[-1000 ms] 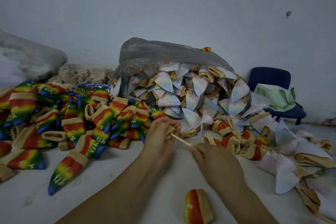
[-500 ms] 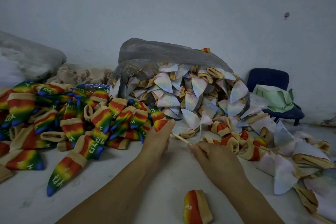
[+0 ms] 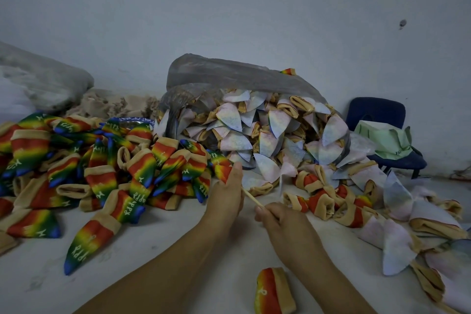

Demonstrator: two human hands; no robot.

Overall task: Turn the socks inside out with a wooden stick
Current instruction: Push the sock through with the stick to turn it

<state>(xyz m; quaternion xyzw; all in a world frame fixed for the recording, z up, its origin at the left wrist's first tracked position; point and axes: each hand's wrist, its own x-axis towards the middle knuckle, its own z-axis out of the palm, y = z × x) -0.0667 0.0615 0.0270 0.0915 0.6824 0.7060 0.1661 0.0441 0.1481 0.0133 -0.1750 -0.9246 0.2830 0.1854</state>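
At the right hand [image 3: 285, 224], the stick [image 3: 251, 197] is pinched; at the left hand [image 3: 226, 195], a sock [image 3: 223, 171] is gripped. The stick should be driven straight, the sock kept taut.

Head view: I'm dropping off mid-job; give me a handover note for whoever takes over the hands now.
Left hand: fingers grip a rainbow-striped fabric sock; the far end of the thin wooden stick runs behind this hand.
Right hand: pinches the stick's near end.
Done, apparently: pile of rainbow-side-out socks on the left, plus one loose rainbow sock by the right forearm.
To do: pale, print-side-in socks spilling from the clear plastic bag ahead and along the right side.
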